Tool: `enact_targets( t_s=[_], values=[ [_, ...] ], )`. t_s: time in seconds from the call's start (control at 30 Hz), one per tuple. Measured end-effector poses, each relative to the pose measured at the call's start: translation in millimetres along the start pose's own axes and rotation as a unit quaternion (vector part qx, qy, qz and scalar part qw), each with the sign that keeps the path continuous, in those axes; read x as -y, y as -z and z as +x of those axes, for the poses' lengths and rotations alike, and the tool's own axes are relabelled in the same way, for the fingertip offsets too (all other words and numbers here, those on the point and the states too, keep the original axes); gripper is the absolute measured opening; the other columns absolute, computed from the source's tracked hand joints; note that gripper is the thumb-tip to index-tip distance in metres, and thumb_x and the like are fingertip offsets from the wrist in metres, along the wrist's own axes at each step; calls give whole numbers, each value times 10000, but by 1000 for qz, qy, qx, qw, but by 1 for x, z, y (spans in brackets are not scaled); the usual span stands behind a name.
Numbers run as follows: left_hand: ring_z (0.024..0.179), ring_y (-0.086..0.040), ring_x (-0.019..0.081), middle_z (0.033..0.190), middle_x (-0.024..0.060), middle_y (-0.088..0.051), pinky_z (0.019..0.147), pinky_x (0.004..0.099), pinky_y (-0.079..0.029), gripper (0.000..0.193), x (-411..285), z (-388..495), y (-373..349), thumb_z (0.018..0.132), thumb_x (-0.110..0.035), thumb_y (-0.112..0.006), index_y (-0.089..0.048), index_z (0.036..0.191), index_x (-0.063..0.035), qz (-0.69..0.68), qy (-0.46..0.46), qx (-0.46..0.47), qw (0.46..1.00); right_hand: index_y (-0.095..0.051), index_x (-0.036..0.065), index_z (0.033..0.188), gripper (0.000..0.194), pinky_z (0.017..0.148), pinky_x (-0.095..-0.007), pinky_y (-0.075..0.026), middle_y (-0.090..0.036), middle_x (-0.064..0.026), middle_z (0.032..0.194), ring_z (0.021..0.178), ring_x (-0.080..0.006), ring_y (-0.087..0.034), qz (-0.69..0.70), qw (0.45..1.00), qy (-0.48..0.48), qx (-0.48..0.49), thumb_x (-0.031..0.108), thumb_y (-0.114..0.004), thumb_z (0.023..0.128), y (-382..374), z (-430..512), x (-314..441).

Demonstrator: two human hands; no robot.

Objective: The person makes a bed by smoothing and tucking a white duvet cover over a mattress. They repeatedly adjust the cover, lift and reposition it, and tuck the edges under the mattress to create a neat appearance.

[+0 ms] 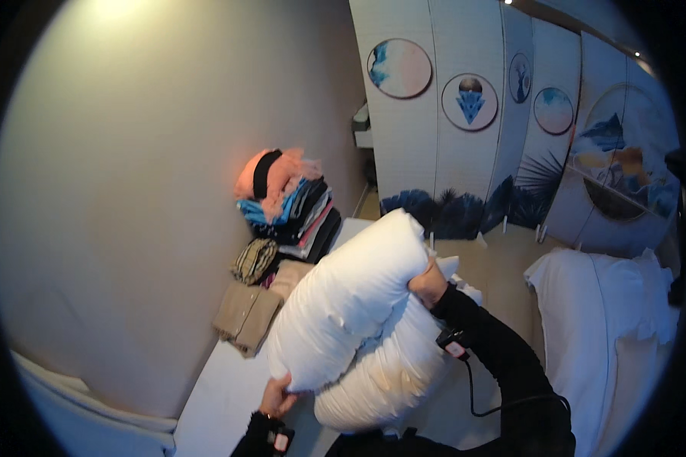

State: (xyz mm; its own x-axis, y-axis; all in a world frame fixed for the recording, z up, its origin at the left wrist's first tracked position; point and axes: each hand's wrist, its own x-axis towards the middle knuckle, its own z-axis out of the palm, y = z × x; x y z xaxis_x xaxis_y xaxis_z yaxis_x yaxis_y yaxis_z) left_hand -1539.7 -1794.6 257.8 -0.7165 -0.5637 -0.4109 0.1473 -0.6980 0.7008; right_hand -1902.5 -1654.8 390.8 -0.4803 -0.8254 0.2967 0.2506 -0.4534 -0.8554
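Observation:
A thick white quilt (343, 291), folded or rolled into two bulky layers, lies across the middle of the view above a white surface. At the near left end of its upper roll, my left hand (277, 396) grips the edge of the fabric. My right hand (429, 283) grasps the opposite end, at the right of the same roll. The lower layer (389, 377) bulges beneath, close to my body. Some of my fingers are hidden by the fabric.
Left of the quilt, a folded beige garment (247, 317) and a rolled patterned cloth (254, 260) lie near a tall stack of folded clothes (297, 223) by the wall. A folding screen (469, 165) stands beyond. White bedding (583, 303) covers something at right. A cable hangs from my right forearm.

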Motion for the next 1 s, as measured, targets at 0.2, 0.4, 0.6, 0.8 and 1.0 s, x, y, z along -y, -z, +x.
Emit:
enact_targets(
  t_s=[0.2,0.4,0.6,0.8,1.0],
  values=[
    [1085,-476,351,1231,161,-434,847,525,-444,548,-34,47,6,834,-144,-539,-272,1307,-71,-134,-92,45,986,-583,-40,970,456,811,-300,-431,-608,-61,949,887,-177,-568,-69,995,6,67,-123,-483,534,-15,91,1],
    [1095,-476,318,1201,154,-466,886,515,-418,580,-83,65,-35,800,-118,-574,-280,1294,-43,-67,-237,12,969,-593,-37,908,329,778,-327,-463,-619,-86,899,810,-196,-589,-55,990,26,126,-40,-530,586,5,178,27],
    [1046,-506,252,1165,126,-502,897,378,-408,612,-77,98,-68,717,-97,-683,-372,1238,-13,118,-277,-2,954,-607,-45,771,163,686,-322,-477,-634,-143,793,719,-262,-614,-416,865,252,126,35,-558,638,143,231,16],
    [840,-565,125,929,76,-633,765,266,-437,302,43,178,-147,735,-66,-679,-579,1006,25,350,-175,-59,918,-589,-22,963,272,763,-331,-455,-633,-172,927,873,-257,-604,-552,831,-39,-58,59,-566,704,372,242,-120],
    [863,-569,139,949,81,-638,764,276,-442,324,108,223,-209,700,-15,-641,-580,1015,31,358,-137,-62,922,-209,139,1363,657,938,-383,-337,-340,-149,1334,1194,-293,-358,-261,909,-260,-196,89,-526,790,492,175,-246]
  ],
)
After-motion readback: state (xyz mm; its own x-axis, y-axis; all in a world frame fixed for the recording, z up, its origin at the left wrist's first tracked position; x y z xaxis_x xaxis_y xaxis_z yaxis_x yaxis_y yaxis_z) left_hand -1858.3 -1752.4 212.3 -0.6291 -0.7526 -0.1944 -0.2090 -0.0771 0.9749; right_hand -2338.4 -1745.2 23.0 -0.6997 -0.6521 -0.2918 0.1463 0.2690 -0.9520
